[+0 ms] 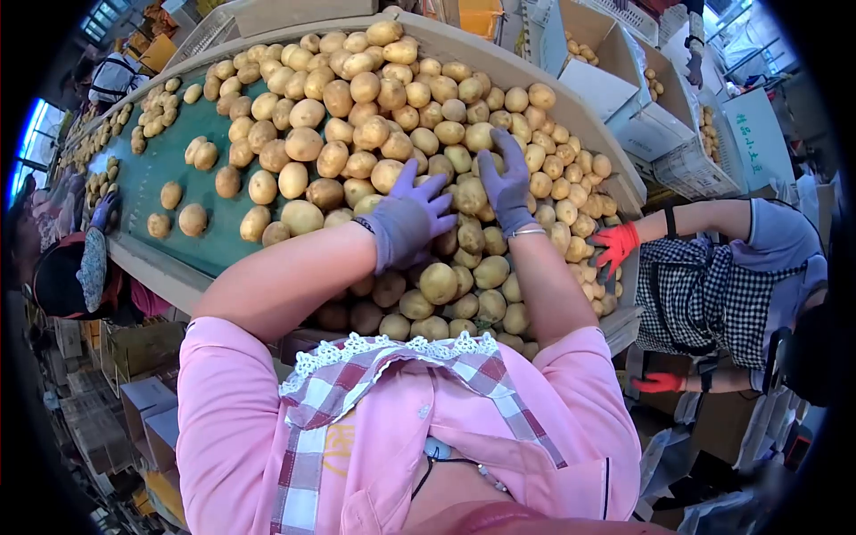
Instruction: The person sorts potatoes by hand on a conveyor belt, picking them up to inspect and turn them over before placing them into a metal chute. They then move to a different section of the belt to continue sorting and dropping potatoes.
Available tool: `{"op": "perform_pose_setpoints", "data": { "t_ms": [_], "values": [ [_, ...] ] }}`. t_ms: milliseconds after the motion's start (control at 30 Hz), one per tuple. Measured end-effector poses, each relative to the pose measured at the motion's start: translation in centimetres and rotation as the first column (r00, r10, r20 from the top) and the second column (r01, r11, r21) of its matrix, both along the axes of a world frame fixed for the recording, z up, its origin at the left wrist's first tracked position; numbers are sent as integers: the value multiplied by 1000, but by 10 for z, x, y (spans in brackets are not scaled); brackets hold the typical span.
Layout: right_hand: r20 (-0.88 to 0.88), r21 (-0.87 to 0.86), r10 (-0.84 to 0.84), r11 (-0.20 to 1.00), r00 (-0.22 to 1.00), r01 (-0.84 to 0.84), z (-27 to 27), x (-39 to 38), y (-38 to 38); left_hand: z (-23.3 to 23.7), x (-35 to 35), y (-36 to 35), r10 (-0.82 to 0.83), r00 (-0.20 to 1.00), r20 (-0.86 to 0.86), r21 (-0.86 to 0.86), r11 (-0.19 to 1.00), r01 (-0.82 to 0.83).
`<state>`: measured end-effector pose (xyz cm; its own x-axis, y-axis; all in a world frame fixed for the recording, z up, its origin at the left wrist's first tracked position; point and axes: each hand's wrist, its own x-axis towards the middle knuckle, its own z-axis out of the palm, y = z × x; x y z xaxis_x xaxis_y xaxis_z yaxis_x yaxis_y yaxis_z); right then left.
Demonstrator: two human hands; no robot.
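Both my hands wear purple-grey gloves and rest on a large heap of potatoes [361, 85]. My left hand [410, 217] lies over the middle of the heap, its fingers spread toward the right across several potatoes. A little further right, my right hand [506, 183] points away from me with thumb and fingers apart, touching potatoes beside it. A potato [470, 193] sits between the two hands. Neither hand is closed around one. Looser potatoes, such as one larger potato [438, 283], lie in front of my hands, nearer my body.
The heap sits on a green conveyor belt [169, 236] with raised side boards [571, 85]. At right, a co-worker's red-gloved hand [615, 245] touches smaller potatoes. Another person's gloved hand [104, 212] is at far left. Cartons [615, 76] and a white crate [700, 165] stand beyond the board.
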<state>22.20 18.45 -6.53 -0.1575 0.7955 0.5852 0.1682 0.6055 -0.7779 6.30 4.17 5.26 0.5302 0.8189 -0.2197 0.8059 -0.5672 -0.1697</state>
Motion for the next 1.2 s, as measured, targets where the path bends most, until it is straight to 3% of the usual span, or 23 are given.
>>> {"op": "perform_pose_setpoints", "data": {
  "t_ms": [67, 100, 200, 333, 400, 467, 500, 533, 567, 633, 667, 700, 733, 767, 800, 833, 867, 933, 1000, 1067, 1100, 1133, 1200],
  "values": [
    [-79, -144, 16, 989, 997, -27, -2, 2, -7, 6, 9, 7, 8, 995, -96, -79, 997, -15],
    [-134, -366, 33, 927, 990, -81, 12, -6, -10, 7, 3, 20, 6, 996, -94, -150, 988, -20],
    [-273, -393, 38, 908, 961, -148, -7, -23, -15, 12, 2, 22, -16, 992, -127, -215, 976, -12],
    [-372, -593, 85, 744, 924, -307, 42, -56, -25, 28, -36, 18, 37, 999, -11, -254, 966, -39],
    [-433, -605, 207, 655, 877, -453, 73, -94, -47, 50, -51, -1, -2, 972, -234, -273, 960, -63],
    [-522, -557, 268, 612, 809, -562, 76, -150, -60, 58, -86, -25, -19, 954, -298, -194, 980, -42],
    [-474, -487, 275, 710, 836, -509, 57, -190, -61, 62, -116, -39, 51, 979, -198, -134, 988, -79],
    [-204, -463, 99, 867, 974, -185, 55, -226, -68, 63, -150, -52, 122, 989, -88, -72, 989, -128],
    [-170, -502, 69, 852, 983, -147, 65, -246, -64, 41, -187, -50, 196, 980, 32, -42, 980, -194],
    [131, -279, 61, 960, 990, -22, 72, -320, -80, 30, -255, -80, 370, 921, 119, 8, 927, -374],
    [135, -276, 195, 949, 971, -152, 73, -349, -96, 28, -295, -92, 487, 868, 101, 11, 872, -490],
    [67, -389, 467, 826, 882, -408, 96, -344, -115, 15, -342, -113, 521, 837, 166, 165, 822, -545],
    [-35, -516, 694, 604, 719, -607, 122, -338, -136, 16, -395, -125, 752, 650, 107, 29, 651, -758],
    [-134, -624, 831, 353, 540, -697, 148, -333, -156, -10, -472, -164, 715, 615, 332, 132, 610, -781],
    [-153, -684, 855, 271, 496, -678, 151, -321, -166, 30, -441, -175, 927, 309, -212, 131, 340, -931],
    [33, -370, 861, 483, 508, -794, 132, -319, -180, 22, -482, -210, 984, 95, -149, 169, 120, -978],
    [193, 7, 800, 578, 568, -816, 113, -317, -185, -17, -581, -246, 976, 215, -43, 188, 220, -957],
    [281, 166, 791, 518, 544, -839, 138, -244, -183, -67, -689, -297, 875, 412, 254, 274, 343, -898],
    [299, 15, 729, 642, 616, -767, 147, -161, -168, -54, -661, -298, 710, 373, 597, 360, 179, -916],
    [169, -61, 479, 877, 861, -476, 135, -70, -156, -33, -551, -270, 500, 307, 810, 238, 199, -951],
    [243, 5, 272, 960, 931, -282, 134, -20, -149, -17, -488, -253, 378, 262, 888, 186, 225, -956],
    [112, 27, 92, 995, 989, -95, 132, 29, -155, -9, -432, -243, 360, 266, 894, 177, 263, -948],
    [30, -21, -385, 922, 923, 385, 104, 127, -168, -15, -343, -239, 292, 83, 953, -22, 339, -941]
  ]
}}
